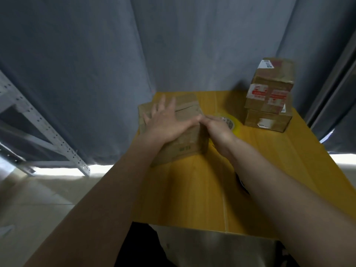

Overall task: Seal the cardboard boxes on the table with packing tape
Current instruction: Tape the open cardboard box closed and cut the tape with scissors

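A small cardboard box (187,110) lies on the yellow table (192,189) at its far left. My left hand (165,122) lies flat on the box's top with straight, spread fingers. My right hand (215,128) rests against the box's right side, its fingers reaching to the top edge near my left thumb. A roll of clear packing tape (232,121) lies flat on the table just behind my right hand, partly hidden by it.
Two stacked cardboard boxes (269,97) with red-and-white labels stand at the table's far right corner. A grey curtain (115,54) hangs close behind the table. A white metal rack (38,120) leans at the left, over a pale floor.
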Demonstrator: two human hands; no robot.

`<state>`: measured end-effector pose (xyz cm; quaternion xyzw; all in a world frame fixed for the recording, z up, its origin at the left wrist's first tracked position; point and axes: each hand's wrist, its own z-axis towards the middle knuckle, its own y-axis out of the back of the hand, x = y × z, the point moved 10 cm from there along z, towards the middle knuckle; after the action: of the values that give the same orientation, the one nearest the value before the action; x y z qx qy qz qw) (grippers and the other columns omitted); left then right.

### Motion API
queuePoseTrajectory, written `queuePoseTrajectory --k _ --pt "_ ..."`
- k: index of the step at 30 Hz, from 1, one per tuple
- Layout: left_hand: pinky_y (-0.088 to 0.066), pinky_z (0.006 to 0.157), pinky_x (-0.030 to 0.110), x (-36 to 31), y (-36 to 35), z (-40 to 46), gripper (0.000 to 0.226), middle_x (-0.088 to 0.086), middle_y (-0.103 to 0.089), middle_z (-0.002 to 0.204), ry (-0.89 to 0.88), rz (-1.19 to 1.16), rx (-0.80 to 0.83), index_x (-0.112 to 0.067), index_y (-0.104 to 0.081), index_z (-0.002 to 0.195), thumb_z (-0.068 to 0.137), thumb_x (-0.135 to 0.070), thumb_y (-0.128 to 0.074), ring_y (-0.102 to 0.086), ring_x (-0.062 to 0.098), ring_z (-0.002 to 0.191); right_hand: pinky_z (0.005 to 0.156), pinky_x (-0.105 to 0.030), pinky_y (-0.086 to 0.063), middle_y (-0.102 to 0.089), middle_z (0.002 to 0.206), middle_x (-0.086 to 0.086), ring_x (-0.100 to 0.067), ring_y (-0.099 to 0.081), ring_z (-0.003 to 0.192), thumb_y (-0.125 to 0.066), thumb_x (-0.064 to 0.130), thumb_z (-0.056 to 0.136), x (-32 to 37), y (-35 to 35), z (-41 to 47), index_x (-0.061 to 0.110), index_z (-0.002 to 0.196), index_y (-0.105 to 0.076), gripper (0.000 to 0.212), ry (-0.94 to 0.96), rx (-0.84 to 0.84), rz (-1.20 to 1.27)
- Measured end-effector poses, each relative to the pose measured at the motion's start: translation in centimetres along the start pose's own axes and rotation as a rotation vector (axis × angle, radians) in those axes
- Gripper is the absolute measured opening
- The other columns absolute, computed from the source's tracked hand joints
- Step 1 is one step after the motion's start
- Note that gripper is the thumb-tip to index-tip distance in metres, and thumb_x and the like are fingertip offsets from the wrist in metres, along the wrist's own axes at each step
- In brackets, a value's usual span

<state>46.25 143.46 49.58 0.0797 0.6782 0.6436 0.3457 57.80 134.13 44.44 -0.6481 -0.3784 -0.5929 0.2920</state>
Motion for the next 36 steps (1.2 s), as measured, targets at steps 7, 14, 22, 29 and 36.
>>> queuePoseTrajectory --k 7,14,22,29,36 --pt "-0.044 0.103 0.045 9.7 -0.6 -1.7 0.081 0.010 -0.052 0.142 0.472 -0.899 0.025 -0.012 -0.043 0.143 0.082 -0.063 -0.061 -0.052 0.027 0.127 0.056 -0.005 -0.037 -0.052 0.084 0.020 0.008 -0.047 0.071 -0.042 0.041 0.101 -1.6 -1.1 -0.6 0.014 0.130 -0.056 0.043 -0.037 -0.109 0.091" --pt "-0.053 0.068 0.036 9.3 -3.3 -3.6 0.042 0.007 -0.076 0.093 0.486 -1.683 0.105 -0.016 -0.067 0.110 0.099 -0.046 -0.040 -0.074 0.023 0.078 0.085 -0.022 -0.039 -0.057 0.121 0.005 -0.011 -0.053 0.105 -0.045 0.042 0.099 0.4 -1.7 -1.7 0.018 0.134 -0.053 0.043 0.072 -0.120 0.080" --pt "-0.052 0.087 0.045 5.0 -3.2 -2.8 0.061 0.009 -0.067 0.122 0.426 -1.869 0.290 -0.022 -0.066 0.123 0.085 -0.066 -0.049 -0.067 0.029 0.106 0.084 -0.022 -0.050 -0.067 0.111 0.003 -0.010 -0.061 0.104 -0.061 0.037 0.092 8.9 1.0 -1.3 0.012 0.120 -0.065 0.038 0.409 -0.175 -0.049" --pt "-0.047 0.085 0.061 2.4 -5.4 -0.5 0.077 0.014 -0.066 0.120 0.598 -1.639 0.427 -0.024 -0.062 0.123 0.059 -0.066 -0.073 -0.059 0.038 0.109 0.100 -0.034 -0.043 -0.049 0.136 0.001 -0.019 -0.045 0.128 -0.046 0.054 0.094 8.7 5.6 3.3 0.017 0.143 -0.041 0.061 0.284 -0.279 -0.124" --pt "-0.040 0.091 0.060 -0.2 -6.0 6.4 0.090 0.012 -0.060 0.118 0.783 -1.645 0.120 -0.027 -0.049 0.128 0.054 -0.072 -0.073 -0.054 0.038 0.103 0.112 -0.039 -0.033 -0.028 0.155 -0.004 -0.024 -0.031 0.140 -0.056 0.042 0.095 6.8 6.6 5.8 0.021 0.151 -0.023 0.069 0.198 -0.252 -0.229"
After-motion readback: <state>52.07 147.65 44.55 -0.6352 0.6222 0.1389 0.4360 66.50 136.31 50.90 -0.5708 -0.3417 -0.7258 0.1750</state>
